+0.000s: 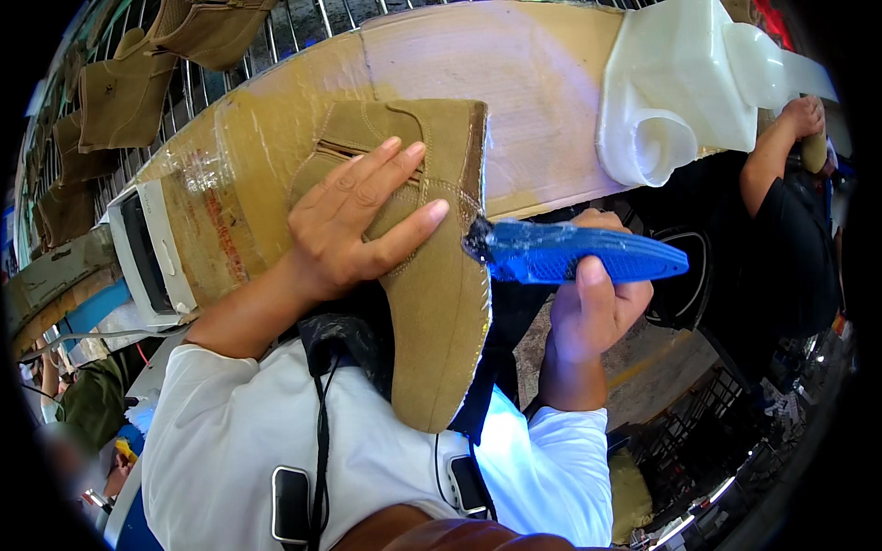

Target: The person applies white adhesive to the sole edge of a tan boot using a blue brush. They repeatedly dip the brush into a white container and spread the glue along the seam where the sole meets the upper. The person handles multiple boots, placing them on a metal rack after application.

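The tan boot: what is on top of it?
The left hand lies on the tan boot; the blue brush overlaps its right edge. The surface directly beneath both cannot be seen.

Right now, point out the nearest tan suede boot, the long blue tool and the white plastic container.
Nearest tan suede boot (pixel 436 317): head view, midfoot.
Long blue tool (pixel 562 252): head view, handle.
White plastic container (pixel 678 69): head view, wall.

Left fingers (pixel 395 171) on tan boot (pixel 436 312), blue brush (pixel 551 248)
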